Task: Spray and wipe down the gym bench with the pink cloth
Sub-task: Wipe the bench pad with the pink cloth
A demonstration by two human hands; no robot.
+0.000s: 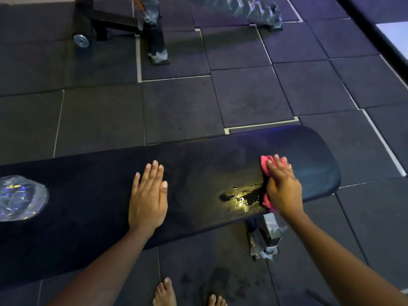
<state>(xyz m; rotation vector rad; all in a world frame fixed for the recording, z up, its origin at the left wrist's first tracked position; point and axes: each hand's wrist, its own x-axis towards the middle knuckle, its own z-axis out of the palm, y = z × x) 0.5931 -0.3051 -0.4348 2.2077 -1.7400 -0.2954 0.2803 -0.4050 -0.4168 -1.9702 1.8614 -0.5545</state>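
Observation:
A long black padded gym bench (88,206) runs across the view from lower left to its rounded end at the right. My right hand (282,186) presses the pink cloth (266,200) flat on the pad near that end; most of the cloth is hidden under the palm. A wet, shiny streak (240,196) lies just left of the cloth. My left hand (149,195) rests flat on the middle of the pad, fingers together, holding nothing. No spray bottle can be clearly made out.
A crumpled clear plastic thing (19,197) lies on the bench at the far left. The bench leg (265,237), wrapped in plastic, stands under the right end. Another wrapped equipment frame (152,29) stands at the top. My bare feet (165,292) are on the dark rubber floor tiles.

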